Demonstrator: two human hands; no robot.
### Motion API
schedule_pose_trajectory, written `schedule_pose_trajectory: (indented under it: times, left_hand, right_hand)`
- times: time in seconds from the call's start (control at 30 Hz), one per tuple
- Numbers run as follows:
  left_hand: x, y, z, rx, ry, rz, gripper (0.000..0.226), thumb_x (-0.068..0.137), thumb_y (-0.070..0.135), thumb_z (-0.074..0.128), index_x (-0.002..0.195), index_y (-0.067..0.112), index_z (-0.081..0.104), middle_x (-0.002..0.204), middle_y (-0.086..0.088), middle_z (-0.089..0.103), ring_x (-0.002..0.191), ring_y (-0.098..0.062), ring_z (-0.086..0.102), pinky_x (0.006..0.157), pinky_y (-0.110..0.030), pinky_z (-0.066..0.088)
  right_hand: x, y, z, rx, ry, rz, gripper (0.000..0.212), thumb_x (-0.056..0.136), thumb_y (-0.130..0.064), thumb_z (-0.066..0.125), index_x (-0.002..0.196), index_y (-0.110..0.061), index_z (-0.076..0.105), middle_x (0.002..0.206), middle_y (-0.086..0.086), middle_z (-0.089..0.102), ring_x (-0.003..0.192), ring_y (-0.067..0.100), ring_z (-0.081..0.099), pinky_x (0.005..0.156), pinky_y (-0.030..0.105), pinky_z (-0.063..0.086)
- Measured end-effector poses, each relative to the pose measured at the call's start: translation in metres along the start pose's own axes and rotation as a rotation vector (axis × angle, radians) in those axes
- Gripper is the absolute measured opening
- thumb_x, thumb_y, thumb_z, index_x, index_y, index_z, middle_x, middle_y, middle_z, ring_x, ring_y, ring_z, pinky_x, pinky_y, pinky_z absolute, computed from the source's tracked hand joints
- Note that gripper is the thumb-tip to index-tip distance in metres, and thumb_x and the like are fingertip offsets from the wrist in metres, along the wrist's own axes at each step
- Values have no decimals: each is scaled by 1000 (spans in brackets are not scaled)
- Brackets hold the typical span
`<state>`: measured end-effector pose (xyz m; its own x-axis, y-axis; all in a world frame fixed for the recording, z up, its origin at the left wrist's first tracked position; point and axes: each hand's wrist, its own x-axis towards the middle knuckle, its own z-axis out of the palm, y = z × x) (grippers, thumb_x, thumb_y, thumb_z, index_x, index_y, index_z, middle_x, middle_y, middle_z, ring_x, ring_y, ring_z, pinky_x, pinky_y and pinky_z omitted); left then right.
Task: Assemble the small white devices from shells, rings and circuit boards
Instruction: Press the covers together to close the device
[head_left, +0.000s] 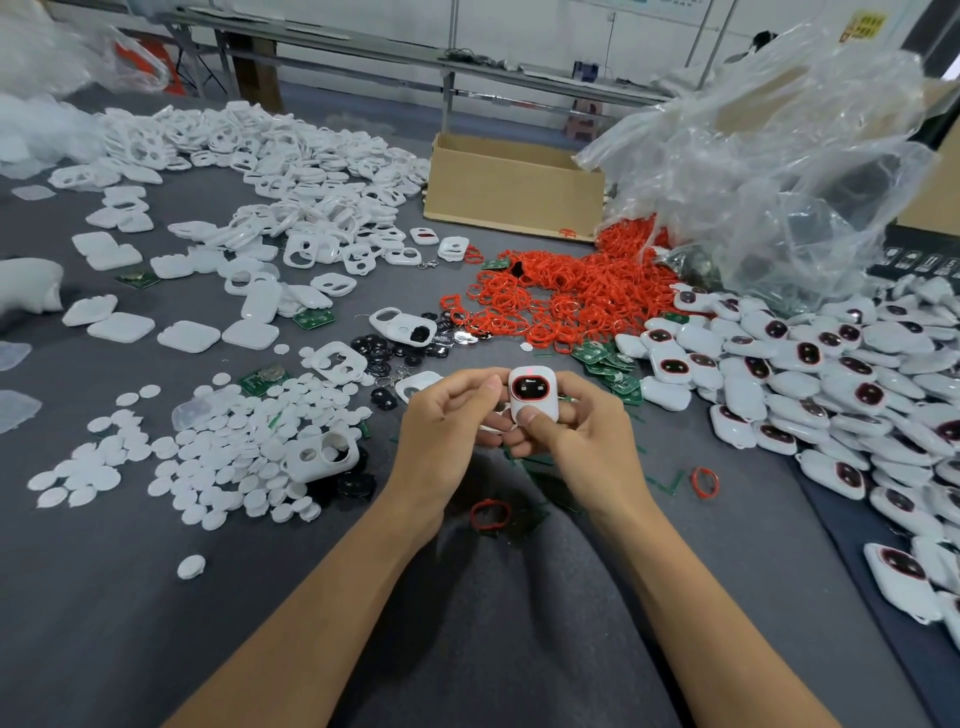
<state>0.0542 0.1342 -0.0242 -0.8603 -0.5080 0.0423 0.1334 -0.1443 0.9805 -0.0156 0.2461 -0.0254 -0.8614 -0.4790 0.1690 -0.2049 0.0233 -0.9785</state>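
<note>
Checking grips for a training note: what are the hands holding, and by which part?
Both hold one white device: the left hand pinches its left edge, and the right hand grips it with the thumb on the lower front.

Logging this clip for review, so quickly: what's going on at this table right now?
A person holds one white device between the left hand and the right hand above a grey table, the right thumb pressed on its lower front. Its dark window with a red rim faces up, so it looks nearly put together. Loose white shells lie to the left, red rings and green circuit boards in the middle, and a heap of devices to the right.
</note>
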Motion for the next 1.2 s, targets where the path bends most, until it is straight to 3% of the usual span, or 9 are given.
schedule_pose_trajectory:
  times: [0.3, 0.5, 0.73, 0.8, 0.87, 0.93, 1.03, 1.1, 1.2]
  left_hand:
    - [2, 0, 0, -31, 9, -4, 20, 97, 10, 54, 95, 16, 73, 92, -19, 73, 69, -19, 63, 68, -30, 51]
    - [4, -2, -1, -39, -16, -11, 19, 97, 11, 54, 94, 15, 73, 83, -6, 74, 61, -12, 64, 59, -21, 54]
    - [5, -4, -4, -75, 12, -25, 19, 98, 11, 53, 96, 13, 72, 84, -4, 75, 62, -12, 64, 60, -22, 55]
    - [6, -5, -5, -86, 13, -26, 19, 98, 13, 54, 94, 14, 73, 85, -6, 75, 62, -12, 65, 60, -22, 55]
    - [7, -6, -4, -93, 18, -30, 20, 99, 16, 54, 94, 14, 73, 86, -8, 75, 62, -12, 65, 59, -22, 54]
    - [8, -6, -3, -97, 20, -41, 23, 100, 19, 52, 95, 12, 73, 87, -9, 75, 61, -13, 65, 58, -21, 53]
    - [10, -7, -3, -102, 20, -57, 26, 101, 24, 50, 95, 11, 73, 88, -9, 75, 63, -14, 66, 58, -23, 54]
    - [11, -8, -3, -109, 25, -58, 28, 101, 26, 50, 94, 12, 73, 88, -9, 75, 64, -16, 66, 58, -24, 54]
    - [12, -8, -3, -98, 29, -60, 29, 101, 26, 49, 93, 12, 73, 88, -10, 75, 64, -16, 66, 58, -24, 54]
  right_hand:
    - [-2, -2, 2, 18, -11, -18, 15, 90, 3, 57, 101, -4, 64, 67, 8, 69, 58, 19, 63, 57, 28, 52]
    - [-4, -10, -3, 17, -15, 7, 20, 88, 10, 56, 103, -1, 65, 67, 10, 68, 55, 18, 62, 53, 26, 51]
    - [-9, -21, -32, 193, 113, 207, 16, 89, 12, 51, 101, 4, 58, 75, 18, 63, 50, 15, 58, 47, 19, 47]
    - [-7, -25, -75, -152, 340, 116, 3, 89, 2, 57, 90, -1, 59, 73, 14, 65, 53, 18, 63, 51, 23, 50]
    - [-1, -35, -130, -670, 558, 20, 17, 88, -17, 59, 77, -6, 52, 69, 14, 67, 68, 31, 67, 66, 39, 54]
    - [9, -47, -180, -931, 662, 29, 23, 88, -27, 48, 87, -5, 56, 82, 26, 66, 83, 42, 63, 81, 50, 49]
    - [30, -65, -233, -1149, 605, 292, 46, 96, -10, 44, 142, -5, 38, 136, 33, 45, 122, 49, 44, 103, 50, 35]
    - [40, -70, -243, -1252, 517, 319, 63, 89, 4, 50, 147, -4, 27, 148, 31, 27, 131, 50, 32, 107, 50, 30]
    - [55, -71, -220, -1336, 299, 71, 49, 87, 2, 57, 136, 0, 47, 139, 27, 45, 128, 41, 41, 107, 43, 30]
